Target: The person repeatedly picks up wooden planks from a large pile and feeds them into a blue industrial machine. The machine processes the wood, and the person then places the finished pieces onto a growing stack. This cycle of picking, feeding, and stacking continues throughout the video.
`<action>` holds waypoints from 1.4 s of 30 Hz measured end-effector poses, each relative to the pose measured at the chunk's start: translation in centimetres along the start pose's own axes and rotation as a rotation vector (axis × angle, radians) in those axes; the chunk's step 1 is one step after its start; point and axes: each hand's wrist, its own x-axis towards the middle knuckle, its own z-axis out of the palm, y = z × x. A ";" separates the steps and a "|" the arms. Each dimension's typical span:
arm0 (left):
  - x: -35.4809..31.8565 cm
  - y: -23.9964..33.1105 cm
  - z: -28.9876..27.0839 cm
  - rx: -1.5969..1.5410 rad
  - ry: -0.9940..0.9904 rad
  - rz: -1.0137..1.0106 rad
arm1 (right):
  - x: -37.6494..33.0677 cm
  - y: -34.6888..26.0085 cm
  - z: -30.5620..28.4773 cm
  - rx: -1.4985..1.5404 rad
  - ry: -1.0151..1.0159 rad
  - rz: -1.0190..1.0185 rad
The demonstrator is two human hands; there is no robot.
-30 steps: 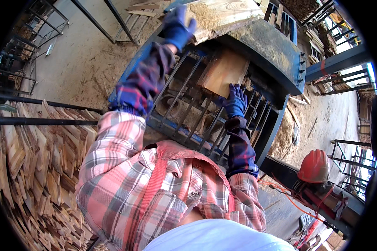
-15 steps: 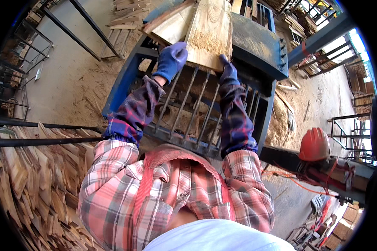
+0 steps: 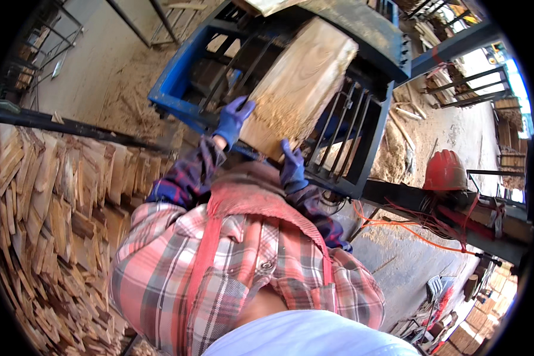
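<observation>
Left hand [image 3: 234, 117] and right hand [image 3: 291, 166], gloved, gripping, forearms raised.

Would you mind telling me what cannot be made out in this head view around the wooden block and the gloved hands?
- Underside of the wooden block: hidden by the block itself.
- Palms of the left hand and right hand: pressed against the block.
- Inside of the blue metal frame: covered by block and bars.
- Red helmet: what lies under it is hidden.

Wood block [image 3: 299, 83]: lower end hidden behind right hand [image 3: 292, 167]; far end cut by top edge
</observation>
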 end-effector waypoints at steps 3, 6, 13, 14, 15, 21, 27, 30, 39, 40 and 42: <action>-0.2 -4.8 -1.0 -0.228 0.037 -0.144 | -0.4 -1.4 0.0 -0.167 -0.063 -0.094; -1.0 -3.4 -0.2 -0.296 0.126 -0.124 | 0.3 -3.4 0.2 -0.154 -0.130 -0.097; 2.6 4.7 3.2 0.144 0.135 0.226 | 10.2 -6.0 -0.3 -0.267 0.197 -0.438; 3.0 8.2 5.4 0.140 0.134 0.224 | 12.2 -7.9 0.5 -0.120 0.204 -0.400; 3.9 11.4 6.9 0.137 0.035 0.201 | 14.0 -9.7 0.9 0.023 0.209 -0.351; 8.1 17.6 14.8 0.205 -0.271 0.554 | 24.0 -17.7 4.8 0.136 0.145 -0.359; 12.8 15.0 19.0 0.495 -0.119 0.641 | 27.3 -15.0 5.2 -0.044 0.234 -0.388; 16.6 15.3 18.4 0.230 -0.165 0.746 | 29.8 -16.7 6.6 -0.155 0.230 -0.474; 34.4 32.9 23.3 -0.146 -0.100 1.124 | 42.1 -45.1 12.1 -0.703 0.042 -1.239; 38.2 35.6 20.4 -0.099 0.024 1.143 | 43.9 -46.3 16.5 -0.996 -0.052 -1.557; 46.0 42.0 26.5 0.164 0.119 1.052 | 40.9 -51.2 12.7 -0.707 -0.114 -1.318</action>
